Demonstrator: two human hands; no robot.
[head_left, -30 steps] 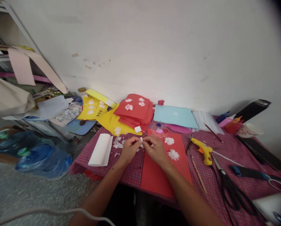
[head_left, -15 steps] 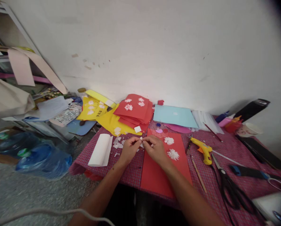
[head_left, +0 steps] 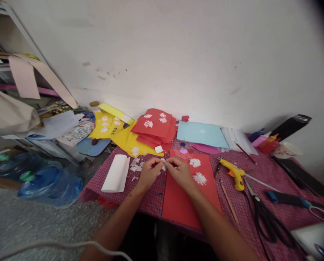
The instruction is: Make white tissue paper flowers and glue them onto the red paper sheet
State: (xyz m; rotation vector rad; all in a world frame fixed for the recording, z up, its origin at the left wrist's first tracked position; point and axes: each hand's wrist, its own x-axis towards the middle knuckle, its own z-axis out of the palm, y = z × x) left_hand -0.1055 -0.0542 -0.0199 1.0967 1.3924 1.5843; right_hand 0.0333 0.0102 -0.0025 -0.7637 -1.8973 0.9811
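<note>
Fingers (head_left: 154, 162) of both bare hands meet over a table edge in the head camera's view, thumbs and forefingers pinching a small piece of white paper (head_left: 163, 165) between them. The left hand (head_left: 148, 173) grips from one side and the right hand (head_left: 181, 174) from the other, the piece partly hidden by the fingertips. It sits beside the upper left part of a red sheet (head_left: 182, 208) — a sheet bearing two ruffled white flowers, one (head_left: 195, 162) above the other (head_left: 200, 178), to the right of the right hand.

Near the left hand, white scraps (head_left: 136, 168) lie strewn over a checked tablecloth (head_left: 152, 195), next to a folded roll of white paper (head_left: 114, 174). Behind the hands rests a stack of red sheets (head_left: 164, 127), its top one dotted with pale flowers, between yellow sheets (head_left: 125, 141) and a light blue sheet (head_left: 210, 136).

Tools line the right side — a yellow glue gun (head_left: 234, 173), a slim wooden stick (head_left: 230, 205) and black-handled scissors (head_left: 265, 215). Farther right, coloured bottles (head_left: 267, 144) stand beside a paper cup (head_left: 288, 149). Large blue water bottles (head_left: 51, 185) sit on the speckled floor at left.
</note>
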